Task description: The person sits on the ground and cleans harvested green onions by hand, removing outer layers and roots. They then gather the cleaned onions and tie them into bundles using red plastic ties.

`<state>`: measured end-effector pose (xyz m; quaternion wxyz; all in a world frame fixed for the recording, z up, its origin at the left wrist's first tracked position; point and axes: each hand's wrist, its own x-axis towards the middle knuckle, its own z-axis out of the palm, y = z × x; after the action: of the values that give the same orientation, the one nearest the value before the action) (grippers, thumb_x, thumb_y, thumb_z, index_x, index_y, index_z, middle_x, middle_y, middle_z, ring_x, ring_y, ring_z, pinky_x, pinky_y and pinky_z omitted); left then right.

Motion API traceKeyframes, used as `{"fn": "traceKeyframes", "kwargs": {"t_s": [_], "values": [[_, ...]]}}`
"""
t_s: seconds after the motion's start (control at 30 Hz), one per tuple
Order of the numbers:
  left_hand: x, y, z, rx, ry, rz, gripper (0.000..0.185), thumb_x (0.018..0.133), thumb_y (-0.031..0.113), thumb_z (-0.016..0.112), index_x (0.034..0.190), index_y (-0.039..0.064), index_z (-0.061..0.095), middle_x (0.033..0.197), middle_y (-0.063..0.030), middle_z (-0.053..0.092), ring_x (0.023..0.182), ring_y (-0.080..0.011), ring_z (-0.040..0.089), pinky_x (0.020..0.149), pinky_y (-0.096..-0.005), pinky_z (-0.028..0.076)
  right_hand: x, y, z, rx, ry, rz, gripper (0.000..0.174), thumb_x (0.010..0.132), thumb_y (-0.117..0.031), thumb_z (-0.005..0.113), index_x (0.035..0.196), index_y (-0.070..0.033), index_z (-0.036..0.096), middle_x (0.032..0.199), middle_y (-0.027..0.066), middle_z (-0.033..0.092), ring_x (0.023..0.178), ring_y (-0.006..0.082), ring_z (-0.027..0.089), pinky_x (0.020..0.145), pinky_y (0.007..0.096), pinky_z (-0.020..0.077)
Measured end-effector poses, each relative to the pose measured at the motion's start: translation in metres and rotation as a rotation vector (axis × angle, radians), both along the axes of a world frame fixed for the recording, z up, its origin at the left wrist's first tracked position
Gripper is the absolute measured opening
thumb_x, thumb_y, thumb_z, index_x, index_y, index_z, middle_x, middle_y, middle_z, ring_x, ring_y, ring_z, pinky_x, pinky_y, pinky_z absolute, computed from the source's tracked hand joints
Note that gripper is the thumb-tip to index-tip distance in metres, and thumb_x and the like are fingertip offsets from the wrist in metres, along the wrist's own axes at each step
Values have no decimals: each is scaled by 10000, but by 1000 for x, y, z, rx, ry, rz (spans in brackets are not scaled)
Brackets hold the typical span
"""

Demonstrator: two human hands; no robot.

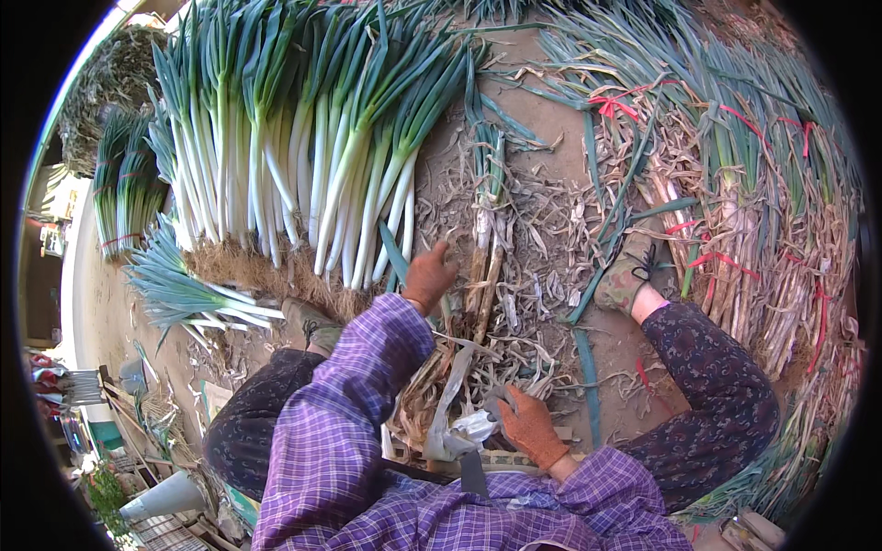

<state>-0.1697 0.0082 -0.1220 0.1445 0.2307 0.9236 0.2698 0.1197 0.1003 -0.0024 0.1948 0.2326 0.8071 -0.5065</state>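
My left hand (pixel 431 279), in an orange work glove, is raised beside the roots of the trimmed leeks (pixel 344 200); its fingers are partly curled, and whether they grip anything is unclear. Below and right, my right hand (pixel 529 421), in an orange glove with grey fingertips, has its fingers apart near crumpled whitish plastic (pixel 455 437). Between my feet lie a few untrimmed leeks (pixel 486 268) with brown, dry outer skins. Dry leek skins (pixel 537 241) cover the ground around them.
Untrimmed leeks tied with red bands (pixel 737 200) are heaped on the right. Smaller green bundles (pixel 127 182) stand at the far left, and a loose pile of thin leeks (pixel 186 282) lies near my left shoe (pixel 313 324). My right shoe (pixel 627 272) rests beside the heap. A grey cone-shaped object (pixel 162 496) is lower left.
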Motion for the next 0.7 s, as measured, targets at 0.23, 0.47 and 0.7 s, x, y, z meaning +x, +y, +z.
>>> {"fn": "traceKeyframes", "kwargs": {"t_s": [0.23, 0.47, 0.7], "values": [[58, 46, -46, 247, -821, 336, 302, 713, 157, 766, 926, -16, 638, 774, -106, 647, 681, -204, 628, 573, -343, 512, 21, 17, -12, 31, 172, -125, 465, 925, -300, 541, 1243, 39, 516, 1043, 249, 619, 941, 398, 607, 776, 480, 503], [8, 60, -7, 177, -87, 83, 330, 832, 245, 646, 1101, 59, 601, 912, -122, 651, 834, -246, 630, 763, -353, 506, 22, 11, -13, 38, 172, -120, 501, 938, -365, 515, 1286, -5, 490, 1045, 225, 615, 915, 391, 598, 771, 520, 504], [119, 75, -53, 111, -284, 352, 633, 724, 250, 679, 1270, 81, 407, 956, -255, 625, 831, -400, 635, 731, -461, 489, 17, 16, -9, 97, 292, -156, 327, 912, -297, 535, 1100, -33, 581, 823, 224, 621, 769, 408, 600, 673, 493, 464]]}}
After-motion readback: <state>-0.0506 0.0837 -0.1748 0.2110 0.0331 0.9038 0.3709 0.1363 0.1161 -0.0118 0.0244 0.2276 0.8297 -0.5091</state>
